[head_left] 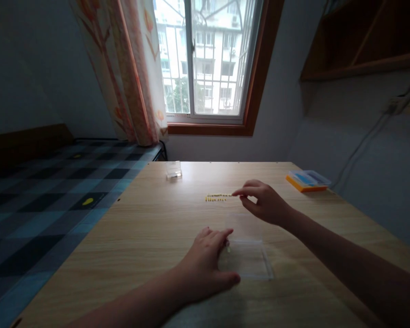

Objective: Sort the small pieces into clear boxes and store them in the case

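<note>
My right hand [264,202] reaches over the table, its index finger and thumb brought together in a pinch at the right end of two short rows of tiny yellow and dark pieces [215,198]. Whatever sits between those fingertips is too small to make out. Nearer to me, my left hand [210,259] lies with thumb and fingers spread along the left side of a clear plastic box [249,259], whose see-through lid [244,225] is laid back. A small pale piece [228,248] shows by the left fingertips; the hand hides that side of the box.
A small clear plastic holder [173,169] stands at the table's back left. At the right edge lies an orange case with a clear top [307,181]. A bed with a checked cover [71,191] adjoins the wooden table [139,246] on the left; a window is behind.
</note>
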Demonstrator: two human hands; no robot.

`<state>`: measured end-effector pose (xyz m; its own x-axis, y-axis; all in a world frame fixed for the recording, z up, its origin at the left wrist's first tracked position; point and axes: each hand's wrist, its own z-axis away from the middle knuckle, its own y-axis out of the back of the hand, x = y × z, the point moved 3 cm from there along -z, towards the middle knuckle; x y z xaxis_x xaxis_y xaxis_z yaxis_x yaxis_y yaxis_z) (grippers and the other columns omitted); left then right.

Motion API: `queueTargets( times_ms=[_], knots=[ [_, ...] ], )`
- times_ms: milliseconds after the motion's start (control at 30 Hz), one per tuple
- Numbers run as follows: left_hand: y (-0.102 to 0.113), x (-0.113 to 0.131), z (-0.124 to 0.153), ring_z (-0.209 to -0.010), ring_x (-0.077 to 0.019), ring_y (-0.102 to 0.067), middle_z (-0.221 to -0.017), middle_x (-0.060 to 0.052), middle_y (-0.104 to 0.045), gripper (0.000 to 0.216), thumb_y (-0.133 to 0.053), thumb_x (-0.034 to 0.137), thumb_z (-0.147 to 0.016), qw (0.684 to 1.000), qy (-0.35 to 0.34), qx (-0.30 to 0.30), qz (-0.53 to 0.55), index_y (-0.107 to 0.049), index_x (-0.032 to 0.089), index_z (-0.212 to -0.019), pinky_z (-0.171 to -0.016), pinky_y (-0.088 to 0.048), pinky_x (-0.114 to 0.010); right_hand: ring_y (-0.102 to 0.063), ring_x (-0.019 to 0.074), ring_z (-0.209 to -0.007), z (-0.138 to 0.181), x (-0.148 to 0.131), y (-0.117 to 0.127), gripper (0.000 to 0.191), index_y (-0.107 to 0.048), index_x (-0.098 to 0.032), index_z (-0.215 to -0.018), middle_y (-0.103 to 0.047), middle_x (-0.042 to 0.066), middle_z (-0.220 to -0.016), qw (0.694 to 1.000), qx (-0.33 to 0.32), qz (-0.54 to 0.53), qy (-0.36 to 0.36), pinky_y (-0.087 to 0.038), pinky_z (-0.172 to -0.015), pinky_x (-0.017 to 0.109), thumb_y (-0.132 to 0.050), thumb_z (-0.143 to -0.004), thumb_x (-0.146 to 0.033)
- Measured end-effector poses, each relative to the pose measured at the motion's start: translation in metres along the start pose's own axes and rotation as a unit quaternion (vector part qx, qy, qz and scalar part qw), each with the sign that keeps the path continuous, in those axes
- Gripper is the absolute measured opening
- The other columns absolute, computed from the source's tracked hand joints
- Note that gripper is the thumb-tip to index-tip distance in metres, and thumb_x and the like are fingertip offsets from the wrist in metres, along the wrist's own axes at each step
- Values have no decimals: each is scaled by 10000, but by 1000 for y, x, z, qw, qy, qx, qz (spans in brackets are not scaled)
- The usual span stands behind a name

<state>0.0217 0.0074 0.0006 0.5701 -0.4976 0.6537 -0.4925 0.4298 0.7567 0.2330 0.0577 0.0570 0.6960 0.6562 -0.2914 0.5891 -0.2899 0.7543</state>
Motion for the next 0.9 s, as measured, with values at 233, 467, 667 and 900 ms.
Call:
queueTargets(
  times_ms=[233,467,667,900],
  knots=[
    [0,0,2,-1276,-382,-517,-1290,-103,-656,916,-858,318,-630,1000,2,13,11,-493,195,-1461,-1197,-222,-588,-638,132,-764,-82,42,-63,125,-794,-183,-939,-721,44,-900,971,-203,76,-103,-472,-749,247,-692,-875,-218],
    [-2,-3,0,-1243,-354,-530,-1265,-112,-659,933,-879,329,-618,1000,-16,15,16,-500,167,-1455,-1204,-220,-558,-652,174,-955,-104,48,-106,277,-651,-145,-1131,-664,69,-1114,923,-337,110,-149,-562,-862,367,-601,-984,-374],
    [-4,-4,0,-1195,-336,-545,-1231,-116,-664,934,-895,333,-605,999,-22,21,19,-521,144,-1441,-1196,-252,-531,-643,192,-998,-106,49,-116,295,-638,-150,-1178,-642,78,-1175,899,-382,133,-166,-563,-869,373,-602,-982,-368],
    [-4,-4,0,-1193,-346,-537,-1237,-128,-656,948,-895,347,-604,999,-23,26,17,-519,122,-1446,-1183,-277,-529,-633,200,-1036,-110,46,-128,300,-630,-165,-1202,-627,84,-1215,899,-364,180,-164,-556,-893,382,-593,-987,-371]
  ],
)
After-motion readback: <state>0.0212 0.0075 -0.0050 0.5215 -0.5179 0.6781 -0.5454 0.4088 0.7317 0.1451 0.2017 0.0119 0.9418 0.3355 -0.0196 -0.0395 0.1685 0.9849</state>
